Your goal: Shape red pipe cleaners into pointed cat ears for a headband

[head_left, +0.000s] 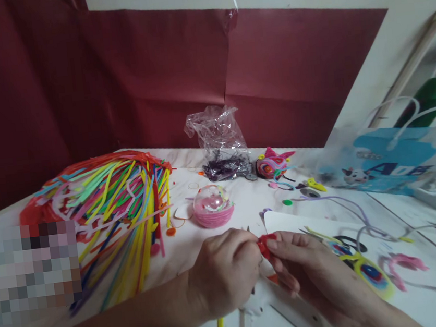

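Near the table's front, my left hand [228, 270] is closed, its fingertips at a small red piece [267, 243] that looks like bent pipe cleaner. My right hand [316, 265] pinches the same piece from the other side between thumb and fingers. Most of the piece is hidden by the fingers. A thin dark tip shows just above my left knuckles; what it belongs to is hidden. Below the hands lies a white object [295, 309], partly covered. Beyond them stands a clear dome on a pink coiled base [214, 216].
A large bundle of coloured pipe cleaners [127, 195] spreads over the left side. At the back are a clear plastic bag [221, 142] and a pink fuzzy figure [273, 163]. To the right lie a yellow-rimmed piece [372, 274], a pink piece [408, 262] and a printed carrier bag [390, 157].
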### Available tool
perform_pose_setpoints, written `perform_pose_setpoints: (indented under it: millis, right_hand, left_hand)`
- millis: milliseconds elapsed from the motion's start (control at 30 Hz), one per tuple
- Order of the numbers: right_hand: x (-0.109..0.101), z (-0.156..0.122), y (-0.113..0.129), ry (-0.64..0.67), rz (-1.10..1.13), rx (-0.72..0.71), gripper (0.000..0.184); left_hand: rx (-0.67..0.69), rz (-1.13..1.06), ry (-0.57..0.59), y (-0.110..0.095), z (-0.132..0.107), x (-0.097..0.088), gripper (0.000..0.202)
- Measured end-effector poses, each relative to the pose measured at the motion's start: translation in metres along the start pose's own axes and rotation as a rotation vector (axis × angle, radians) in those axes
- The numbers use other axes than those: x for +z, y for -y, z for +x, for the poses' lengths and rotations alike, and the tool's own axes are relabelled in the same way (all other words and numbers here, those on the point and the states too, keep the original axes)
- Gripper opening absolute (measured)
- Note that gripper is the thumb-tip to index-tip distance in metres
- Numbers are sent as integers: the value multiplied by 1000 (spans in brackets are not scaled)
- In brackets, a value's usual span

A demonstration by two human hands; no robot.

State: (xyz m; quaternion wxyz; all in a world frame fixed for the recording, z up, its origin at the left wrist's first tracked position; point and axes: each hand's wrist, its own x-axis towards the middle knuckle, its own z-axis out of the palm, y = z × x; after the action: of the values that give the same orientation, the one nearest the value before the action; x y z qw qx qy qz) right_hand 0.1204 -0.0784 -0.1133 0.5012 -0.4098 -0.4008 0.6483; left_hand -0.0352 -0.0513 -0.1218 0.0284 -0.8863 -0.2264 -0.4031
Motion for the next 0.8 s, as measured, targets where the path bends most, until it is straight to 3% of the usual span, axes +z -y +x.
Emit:
perform_pose_setpoints:
  millis: [167,267,333,400,467,533,600,700,800]
  right_hand:
    - [-3,0,2,-103,-334,-153,37]
    - [-5,-3,3,-218,-544,-422,27]
    - [-5,-6,2,-202,-711,-666,22]
    - [-5,-8,0,-72,-853,-858,18]
    - [-6,-9,-1,98,-985,-947,17]
    - [-8,-7,0,233,-1136,-967,21]
    - [-12,-2,3,278,-1317,-930,25]
    - [-21,6,7,145,-1544,-831,27]
    - [-30,12,11,-21,-1530,-771,26]
  left_hand:
    - [-28,-8,-17,4,0,2,22]
    - [-107,-118,-24,4,2,2,21]
    - [-281,-274,-68,2,6,0,18]
    - [-533,-489,-157,1,13,-1,14]
    - [-767,-735,-235,1,21,-4,12]
    - [-943,-978,-261,3,28,-8,11]
    - [-1054,-1156,-259,4,33,-11,9]
    - [-1092,-1335,-218,6,34,-16,5]
    - [-1065,-1479,-45,6,31,-18,4]
